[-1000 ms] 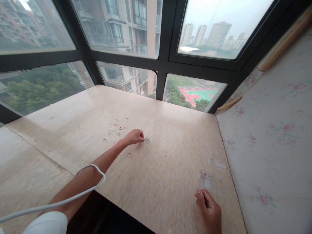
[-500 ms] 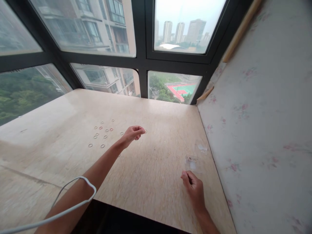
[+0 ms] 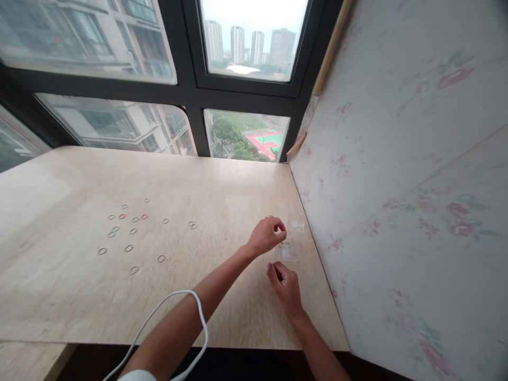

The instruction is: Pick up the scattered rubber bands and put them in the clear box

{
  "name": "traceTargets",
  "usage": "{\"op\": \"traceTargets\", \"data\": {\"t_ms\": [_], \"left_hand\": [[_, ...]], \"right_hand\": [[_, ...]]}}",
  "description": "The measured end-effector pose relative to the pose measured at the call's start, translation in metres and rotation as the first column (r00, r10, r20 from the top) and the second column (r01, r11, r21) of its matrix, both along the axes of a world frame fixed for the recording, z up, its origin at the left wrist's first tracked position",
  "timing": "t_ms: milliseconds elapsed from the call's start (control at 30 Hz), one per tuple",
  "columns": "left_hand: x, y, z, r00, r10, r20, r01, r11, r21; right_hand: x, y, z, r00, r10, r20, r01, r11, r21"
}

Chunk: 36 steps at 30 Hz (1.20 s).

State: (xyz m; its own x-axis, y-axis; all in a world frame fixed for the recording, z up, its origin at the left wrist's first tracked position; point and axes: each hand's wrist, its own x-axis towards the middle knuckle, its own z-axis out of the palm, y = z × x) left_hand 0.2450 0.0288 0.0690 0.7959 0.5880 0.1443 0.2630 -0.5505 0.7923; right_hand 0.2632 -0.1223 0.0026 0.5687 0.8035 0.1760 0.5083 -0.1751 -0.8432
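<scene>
My left hand reaches across to the right, its thumb and fingertips pinched on a small thin ring over a clear plastic box. A few more rings show inside that box. Just in front of the box is my right hand, its fingers curled together; whatever it may hold is too small to make out. Several thin rings lie spread over the left part of the tabletop, among them a red ring and a dark ring. Two rings overlap nearer the middle.
A clear plastic piece lies behind the box, close to the flowered wall. A white cable loops over my left forearm. Dark-framed windows stand along the back of the pale tabletop. Its front edge is near me.
My left hand has moved right, from the middle of the tabletop to the clear box, with a ring at its fingertips. The view has turned to the right.
</scene>
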Motion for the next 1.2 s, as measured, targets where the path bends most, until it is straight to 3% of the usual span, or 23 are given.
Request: {"op": "traceTargets", "data": {"t_ms": [133,300,667,800,933,1067,1200], "left_hand": [[0.011,-0.009,-0.011,0.990,-0.069,-0.122,0.081,0.992,0.099],[0.013,-0.012,-0.020,0.968,-0.127,-0.216,0.155,0.981,0.119],[0.006,-0.008,-0.023,0.984,-0.164,-0.064,0.167,0.985,0.041],[-0.021,0.006,-0.021,0.996,-0.084,0.020,0.083,0.996,0.032],[-0.066,0.018,-0.029,0.989,0.119,0.083,-0.120,0.993,0.007],[-0.121,0.023,-0.043,0.922,0.377,0.084,-0.378,0.926,-0.004],[-0.170,0.021,-0.057,0.827,0.555,0.090,-0.559,0.829,0.024]], "right_hand": [[0.000,0.001,-0.001,1.000,-0.013,0.025,0.013,1.000,0.001],[0.000,0.002,-0.003,0.999,-0.007,0.038,0.008,1.000,-0.001],[-0.001,0.002,0.000,0.999,-0.017,0.034,0.017,1.000,-0.015],[-0.001,0.001,-0.002,0.997,-0.002,0.076,0.005,0.999,-0.041],[-0.002,-0.002,0.001,0.993,0.031,0.112,-0.025,0.998,-0.056],[-0.004,-0.006,0.003,0.996,0.014,0.085,-0.010,0.999,-0.043],[-0.005,-0.010,-0.001,0.998,0.016,0.066,-0.011,0.998,-0.066]]}}
